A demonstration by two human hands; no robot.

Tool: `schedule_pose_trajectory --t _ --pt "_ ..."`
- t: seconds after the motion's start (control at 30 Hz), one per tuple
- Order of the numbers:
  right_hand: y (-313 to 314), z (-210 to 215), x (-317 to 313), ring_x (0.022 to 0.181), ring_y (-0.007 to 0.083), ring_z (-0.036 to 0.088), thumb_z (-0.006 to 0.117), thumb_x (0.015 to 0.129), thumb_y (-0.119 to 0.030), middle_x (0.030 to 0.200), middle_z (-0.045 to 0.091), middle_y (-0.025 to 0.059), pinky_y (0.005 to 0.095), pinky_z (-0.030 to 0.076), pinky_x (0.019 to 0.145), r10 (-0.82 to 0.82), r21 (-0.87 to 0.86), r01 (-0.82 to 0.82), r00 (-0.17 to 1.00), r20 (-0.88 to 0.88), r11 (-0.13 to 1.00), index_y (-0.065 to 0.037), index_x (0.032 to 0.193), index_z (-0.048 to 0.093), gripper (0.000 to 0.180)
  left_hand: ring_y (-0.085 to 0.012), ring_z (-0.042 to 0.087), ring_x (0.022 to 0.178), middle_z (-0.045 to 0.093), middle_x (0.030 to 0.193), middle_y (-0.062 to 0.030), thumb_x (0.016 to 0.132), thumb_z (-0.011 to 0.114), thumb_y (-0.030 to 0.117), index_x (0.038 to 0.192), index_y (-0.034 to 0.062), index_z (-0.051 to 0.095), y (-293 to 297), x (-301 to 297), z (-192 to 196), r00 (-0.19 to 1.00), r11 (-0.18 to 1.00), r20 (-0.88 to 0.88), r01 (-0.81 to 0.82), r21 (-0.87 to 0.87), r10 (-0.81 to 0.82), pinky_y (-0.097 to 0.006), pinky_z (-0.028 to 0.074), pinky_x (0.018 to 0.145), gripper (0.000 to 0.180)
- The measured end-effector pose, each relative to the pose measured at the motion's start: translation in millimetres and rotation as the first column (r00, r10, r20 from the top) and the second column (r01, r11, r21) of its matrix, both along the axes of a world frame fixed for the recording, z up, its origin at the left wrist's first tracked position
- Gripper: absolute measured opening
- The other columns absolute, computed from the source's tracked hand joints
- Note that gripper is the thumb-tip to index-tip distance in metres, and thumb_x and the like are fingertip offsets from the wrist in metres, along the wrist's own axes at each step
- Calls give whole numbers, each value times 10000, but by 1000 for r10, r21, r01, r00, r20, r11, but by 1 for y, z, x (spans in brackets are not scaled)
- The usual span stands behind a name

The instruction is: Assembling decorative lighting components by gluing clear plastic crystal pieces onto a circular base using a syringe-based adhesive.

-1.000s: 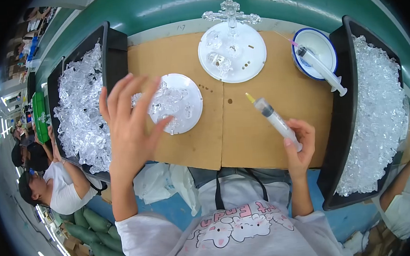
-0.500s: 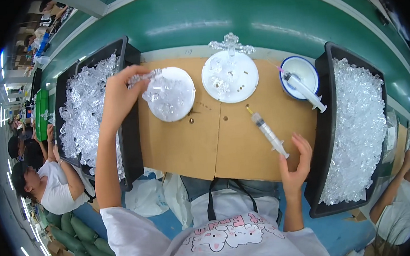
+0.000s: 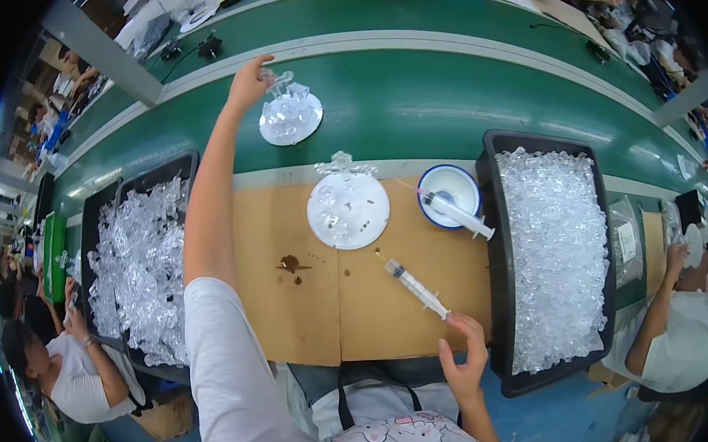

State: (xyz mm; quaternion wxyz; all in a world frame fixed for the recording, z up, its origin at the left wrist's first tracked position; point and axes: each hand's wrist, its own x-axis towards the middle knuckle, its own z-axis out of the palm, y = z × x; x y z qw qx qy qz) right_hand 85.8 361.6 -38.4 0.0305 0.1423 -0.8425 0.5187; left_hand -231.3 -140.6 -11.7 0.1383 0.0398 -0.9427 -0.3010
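Note:
My left hand (image 3: 249, 84) reaches to the far side, its fingers closed on a clear plastic cross (image 3: 280, 83) at the edge of a white disc (image 3: 283, 139). Clear plastic pieces (image 3: 287, 115) are heaped on that disc, which rests on the green surface. Near the front of the cardboard, my right hand (image 3: 466, 353) is open, thumb and fingers apart. Its fingertips are by the plunger end of a syringe (image 3: 412, 283) with a yellow tip. A second white disc (image 3: 363, 230) carries clear pieces and small dark bits, with another clear cross (image 3: 342, 164) at its far edge.
Black bins of clear plastic pieces stand left (image 3: 140, 273) and right (image 3: 549, 248). A blue-rimmed white bowl (image 3: 459, 177) holds another syringe (image 3: 460, 213). Brown spots (image 3: 290, 264) mark the cardboard (image 3: 296, 332). Other people sit at left and right; a green work surface (image 3: 411, 94) runs across the far side.
The left disc with its clear pieces has gone from the cardboard to the green surface beyond, my left hand with it. Brown spots show where it lay. My right hand stays by the syringe.

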Motion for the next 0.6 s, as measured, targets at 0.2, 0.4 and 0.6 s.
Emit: schedule_pose_trajectory --t 0.2,0.4,0.6 --pt "21 -4 5 1071 284 551 606 767 19 1100 602 161 365 400 952 -115 -50 119 991 70 992 12 1068 581 302 -209 494 1213 566 1269 -76 756 688 130 1259 93 538 105 76 59 932 887 -2 345 308 -362 -334 370 1012 527" --pt "10 -1 3 1040 249 557 596 788 11 1080 602 142 334 414 917 -7 -79 10 999 32 997 18 1067 581 279 -197 603 1011 664 998 -71 726 719 135 1020 74 626 173 139 19 905 885 112 365 289 -410 -328 416 945 314" --pt "3 0 14 796 123 531 562 836 -17 1049 596 83 242 431 734 -64 -92 65 998 14 994 10 1070 584 237 -261 635 767 666 793 -65 782 652 82 841 64 632 137 179 60 952 951 -163 281 131 -259 -435 296 1084 65"
